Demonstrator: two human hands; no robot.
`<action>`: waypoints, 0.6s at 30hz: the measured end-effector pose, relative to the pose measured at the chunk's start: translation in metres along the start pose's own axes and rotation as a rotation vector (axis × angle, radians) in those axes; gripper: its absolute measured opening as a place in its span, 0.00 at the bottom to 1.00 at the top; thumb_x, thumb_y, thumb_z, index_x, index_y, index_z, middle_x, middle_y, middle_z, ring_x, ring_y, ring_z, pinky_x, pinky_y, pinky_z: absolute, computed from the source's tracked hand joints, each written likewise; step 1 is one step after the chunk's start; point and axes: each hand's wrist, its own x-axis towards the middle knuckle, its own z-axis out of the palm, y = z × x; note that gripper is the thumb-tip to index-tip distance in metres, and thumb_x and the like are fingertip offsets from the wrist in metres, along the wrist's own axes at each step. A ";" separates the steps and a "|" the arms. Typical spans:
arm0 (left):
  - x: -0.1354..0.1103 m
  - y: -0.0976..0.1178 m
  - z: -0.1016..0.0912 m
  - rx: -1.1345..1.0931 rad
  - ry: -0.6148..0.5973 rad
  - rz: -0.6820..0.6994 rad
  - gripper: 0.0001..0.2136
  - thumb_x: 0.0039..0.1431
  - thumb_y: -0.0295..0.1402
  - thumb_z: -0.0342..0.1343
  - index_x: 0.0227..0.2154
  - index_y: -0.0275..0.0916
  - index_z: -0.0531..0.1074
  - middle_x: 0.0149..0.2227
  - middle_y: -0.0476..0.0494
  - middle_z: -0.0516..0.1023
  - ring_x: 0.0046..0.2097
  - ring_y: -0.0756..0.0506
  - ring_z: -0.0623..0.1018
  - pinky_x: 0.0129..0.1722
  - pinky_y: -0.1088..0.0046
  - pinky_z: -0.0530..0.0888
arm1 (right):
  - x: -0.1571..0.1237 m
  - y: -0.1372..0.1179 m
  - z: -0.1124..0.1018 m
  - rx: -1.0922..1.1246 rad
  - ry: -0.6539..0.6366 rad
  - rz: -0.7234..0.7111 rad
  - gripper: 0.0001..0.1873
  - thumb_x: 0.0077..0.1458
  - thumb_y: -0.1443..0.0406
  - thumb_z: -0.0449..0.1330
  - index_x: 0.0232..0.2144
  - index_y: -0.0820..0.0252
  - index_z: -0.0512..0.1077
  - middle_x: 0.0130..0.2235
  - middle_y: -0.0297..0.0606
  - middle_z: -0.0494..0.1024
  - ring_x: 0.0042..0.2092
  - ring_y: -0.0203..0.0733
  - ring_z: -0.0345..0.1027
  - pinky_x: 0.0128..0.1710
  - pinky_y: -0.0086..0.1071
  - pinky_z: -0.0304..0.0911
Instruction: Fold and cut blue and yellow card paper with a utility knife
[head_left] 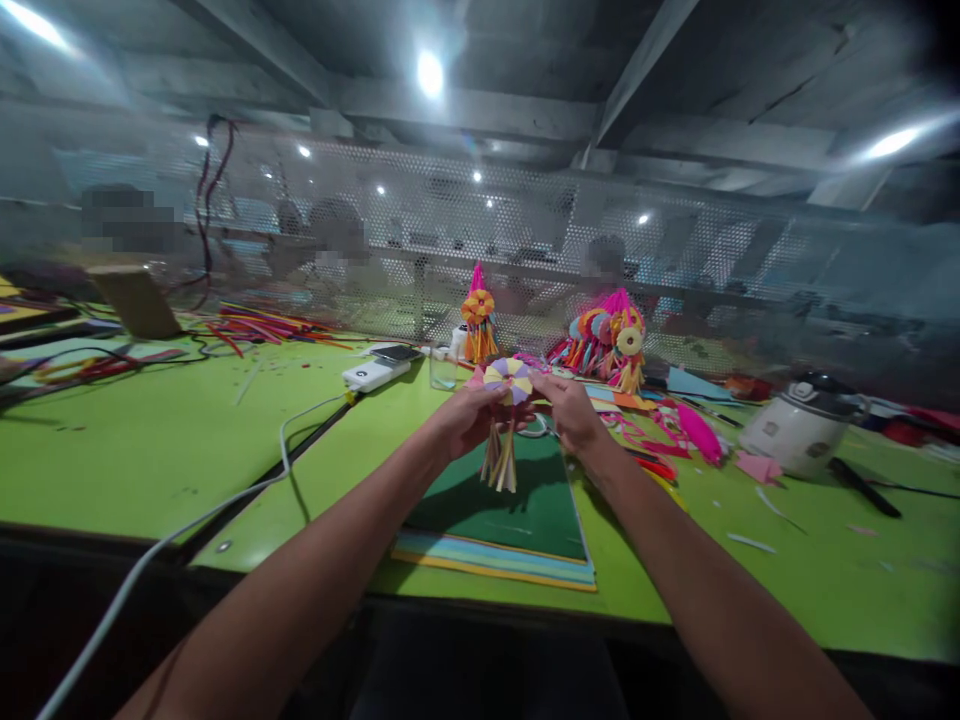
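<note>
Both arms reach out over a green table point(150, 440). Between my hands I hold up a small paper rosette point(508, 380), striped purple, yellow and white, with paper strips hanging below it as a tassel point(501, 460). My left hand point(469, 418) pinches its left side with closed fingers. My right hand point(571, 412) grips the right side, fingers also closed. Under the hands lies a stack of coloured paper sheets point(517, 520) with a dark green sheet on top.
Finished paper ornaments stand behind: one upright point(478, 325), a heap of several point(607, 340). A white power bank point(375, 372) with a cable point(247, 490), a white pot-like appliance point(799, 425), pink paper scraps point(701, 430), paper strips point(262, 325) and a perforated screen point(525, 230) are around.
</note>
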 end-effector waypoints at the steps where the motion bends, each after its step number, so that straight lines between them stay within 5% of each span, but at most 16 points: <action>1: 0.000 -0.001 0.000 0.006 -0.023 -0.007 0.09 0.61 0.26 0.52 0.43 0.30 0.71 0.35 0.32 0.81 0.36 0.41 0.82 0.39 0.65 0.77 | -0.001 -0.001 0.002 0.049 -0.032 0.024 0.21 0.40 0.48 0.65 0.23 0.61 0.72 0.24 0.33 0.72 0.25 0.35 0.63 0.26 0.31 0.62; 11: -0.003 -0.002 0.006 0.037 -0.114 -0.046 0.10 0.60 0.28 0.54 0.43 0.30 0.74 0.38 0.31 0.81 0.37 0.40 0.82 0.39 0.63 0.78 | -0.002 0.006 0.000 0.054 -0.037 0.028 0.18 0.37 0.54 0.68 0.25 0.63 0.74 0.22 0.33 0.72 0.22 0.33 0.58 0.20 0.29 0.51; 18: -0.002 -0.006 0.011 0.082 0.028 0.042 0.08 0.59 0.24 0.53 0.37 0.28 0.75 0.33 0.33 0.81 0.31 0.42 0.81 0.32 0.67 0.78 | 0.000 0.007 0.003 0.093 -0.036 0.056 0.16 0.35 0.56 0.68 0.22 0.62 0.72 0.21 0.31 0.71 0.23 0.33 0.59 0.20 0.28 0.54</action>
